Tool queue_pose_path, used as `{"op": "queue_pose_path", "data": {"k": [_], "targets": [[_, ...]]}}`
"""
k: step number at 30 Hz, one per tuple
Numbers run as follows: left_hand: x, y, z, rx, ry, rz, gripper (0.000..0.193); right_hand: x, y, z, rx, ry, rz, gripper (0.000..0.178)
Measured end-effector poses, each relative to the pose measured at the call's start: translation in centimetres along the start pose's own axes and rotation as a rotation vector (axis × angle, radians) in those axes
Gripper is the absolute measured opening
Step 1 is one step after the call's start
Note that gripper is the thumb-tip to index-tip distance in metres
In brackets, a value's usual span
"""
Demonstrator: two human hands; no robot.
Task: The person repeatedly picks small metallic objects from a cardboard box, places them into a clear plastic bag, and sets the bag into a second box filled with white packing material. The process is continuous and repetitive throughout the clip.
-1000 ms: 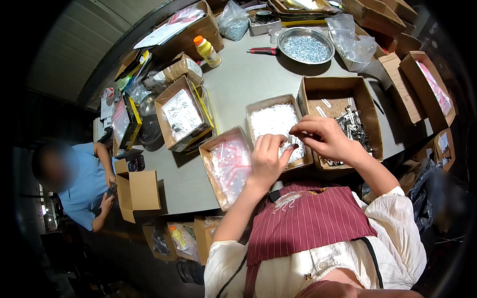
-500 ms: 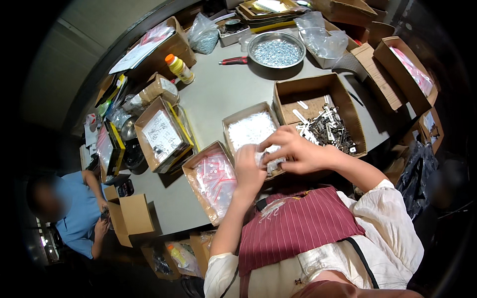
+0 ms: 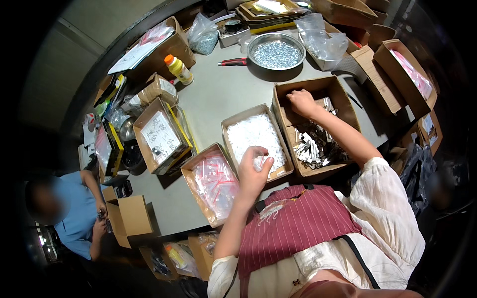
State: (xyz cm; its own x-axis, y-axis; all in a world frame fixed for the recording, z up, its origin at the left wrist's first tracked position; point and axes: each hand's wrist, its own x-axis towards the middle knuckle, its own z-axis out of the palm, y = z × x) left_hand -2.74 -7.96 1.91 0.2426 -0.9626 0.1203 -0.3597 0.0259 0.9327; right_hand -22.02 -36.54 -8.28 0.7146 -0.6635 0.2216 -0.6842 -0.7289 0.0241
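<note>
My left hand (image 3: 253, 174) is closed around a small clear plastic bag (image 3: 260, 161), over the near edge of a shallow box of small white pieces (image 3: 253, 131). My right hand (image 3: 301, 103) reaches into the far left part of a larger cardboard box (image 3: 325, 172). Its fingers are curled together, and whatever they grip is hidden. Dark metal and white strip-like parts (image 3: 313, 149) fill the near part of that box. Beside my left forearm stands an open box of clear zip bags with red edges (image 3: 214, 181).
A pan of small shiny metal pieces (image 3: 276, 54) stands at the far side of the table. A yellow bottle (image 3: 180, 71) and several boxes line the left. At lower left, a person in a blue shirt (image 3: 82, 208) handles something dark beside an open carton (image 3: 133, 218).
My right hand has left the left hand and moved far and right into the larger box. My left hand stays near the white pieces, still holding the small bag.
</note>
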Motion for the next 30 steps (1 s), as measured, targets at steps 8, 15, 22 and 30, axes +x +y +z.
{"op": "queue_pose_path", "data": {"k": [8, 15, 22, 30], "targets": [[-2.2, -2.2, -1.9, -0.06, -0.008, -0.1, 0.028, -5.3, 2.1, -6.4, 0.231, -0.169, -0.617, 0.011], [-1.1, -1.1, -1.0, -0.08, -0.09, -0.084, 0.033, -7.2, 3.0, -7.9, 0.22, -0.253, -0.636, 0.03], [-0.3, 0.0, -0.3, -0.168, -0.126, -0.117, 0.04, -7.1, 1.7, -6.4, 0.099, -0.207, -0.549, 0.023], [-0.1, 0.8, -0.1, -0.207, -0.135, -0.106, 0.041, -6.8, 2.6, -4.8, 0.079, -0.125, -0.614, 0.016]]}}
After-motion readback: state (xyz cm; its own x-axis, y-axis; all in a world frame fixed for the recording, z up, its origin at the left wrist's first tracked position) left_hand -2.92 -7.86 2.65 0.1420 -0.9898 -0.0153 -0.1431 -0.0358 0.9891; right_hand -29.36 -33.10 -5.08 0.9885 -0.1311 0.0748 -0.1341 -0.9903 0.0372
